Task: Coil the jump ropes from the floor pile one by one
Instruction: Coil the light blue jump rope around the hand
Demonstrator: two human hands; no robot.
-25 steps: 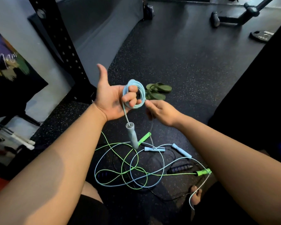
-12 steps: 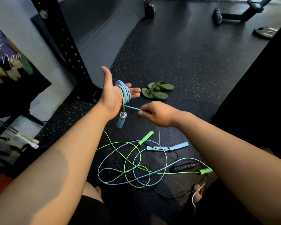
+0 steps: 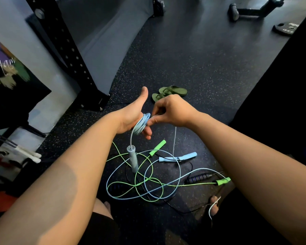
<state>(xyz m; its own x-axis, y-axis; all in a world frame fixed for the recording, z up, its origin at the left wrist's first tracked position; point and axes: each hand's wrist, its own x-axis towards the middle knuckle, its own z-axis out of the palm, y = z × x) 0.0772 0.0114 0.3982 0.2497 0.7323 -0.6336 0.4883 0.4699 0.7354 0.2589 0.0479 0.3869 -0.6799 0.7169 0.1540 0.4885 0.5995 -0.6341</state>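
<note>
At centre frame the left hand (image 3: 131, 115), fingers straight, carries the blue rope coil (image 3: 141, 125); the right hand (image 3: 175, 112) pinches its strand; green flip-flops (image 3: 170, 93) lie behind; the tangled rope pile (image 3: 144, 179) sprawls below.

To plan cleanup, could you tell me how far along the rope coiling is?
No finished coil shows. In hand: pale blue loops wrap the left hand while the right hand pinches the strand. Left: green rope, black rope and blue rope tangled on the floor.

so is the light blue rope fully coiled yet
Partly: light blue rope loops round the left hand, the rest trails to the floor.
</note>
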